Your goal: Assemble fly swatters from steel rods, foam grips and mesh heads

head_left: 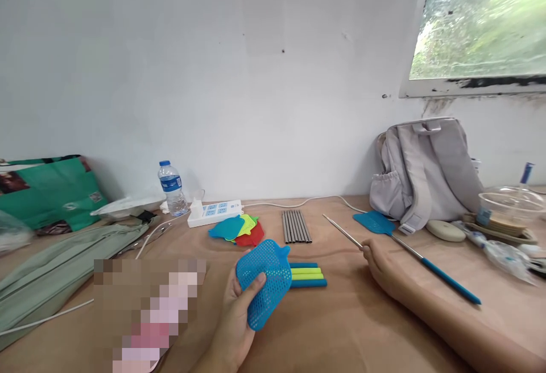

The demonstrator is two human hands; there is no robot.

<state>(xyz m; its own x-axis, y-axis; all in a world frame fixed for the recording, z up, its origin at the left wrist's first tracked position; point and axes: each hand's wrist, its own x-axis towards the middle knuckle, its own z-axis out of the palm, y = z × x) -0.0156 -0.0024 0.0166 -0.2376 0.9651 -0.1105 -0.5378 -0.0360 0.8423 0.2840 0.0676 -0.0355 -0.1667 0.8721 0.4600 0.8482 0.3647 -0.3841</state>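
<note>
My left hand (239,310) grips a blue fly swatter head (265,290), its thumb pressed on the mesh and its short socket pointing up and right. In my right hand (379,268) is a thin metal rod (343,231), pinched near its lower end, its far tip slanting up and left. Behind the left hand lie blue and yellow handle sleeves (307,276), partly covered by the swatter head. A row of metal tubes (296,226) rests farther back. More swatter heads in blue, yellow and red (241,229) overlap to the left. Right of my right hand lies a whole blue fly swatter (426,262).
A white power strip (215,212) and a water bottle (171,188) stand near the wall. A grey backpack (426,168) leans there at right, beside a plastic cup (509,208). Green cloth (63,276) and a green bag (51,191) lie left, near a blurred-out patch.
</note>
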